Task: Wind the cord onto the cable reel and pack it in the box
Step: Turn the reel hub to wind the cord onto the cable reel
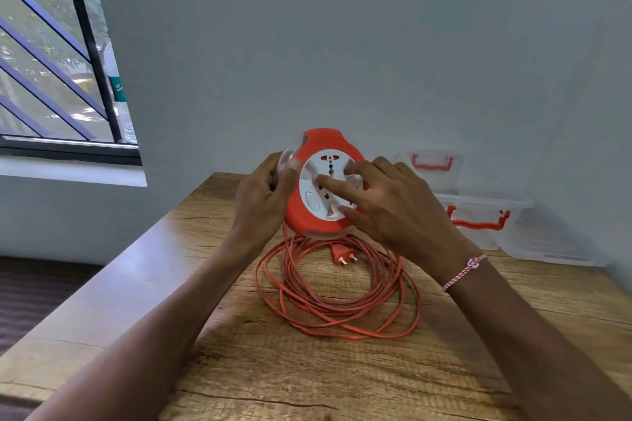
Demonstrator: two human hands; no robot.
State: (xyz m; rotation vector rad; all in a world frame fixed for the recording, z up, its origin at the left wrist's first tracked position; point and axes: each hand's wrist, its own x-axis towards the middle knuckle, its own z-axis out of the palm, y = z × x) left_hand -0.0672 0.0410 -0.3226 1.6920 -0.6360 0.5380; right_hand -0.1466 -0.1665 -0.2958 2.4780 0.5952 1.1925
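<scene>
An orange cable reel (307, 212) with a white socket face is held upright above the wooden table (307, 372). My left hand (265, 196) grips its left rim, fingers curled round the edge. My right hand (386, 205) lies across the white face, its fingers spread and touching the centre disc. Below the reel, the orange cord (337, 308) lies in loose loops on the table, and one strand rises from them to the reel's underside. The orange two-pin plug (343, 253) rests inside the loops.
A clear plastic box (485, 225) with orange latches stands at the back right against the wall, and a clear lid with an orange handle (431, 162) leans behind it. The table's left edge (113, 280) drops off toward a barred window (51, 61).
</scene>
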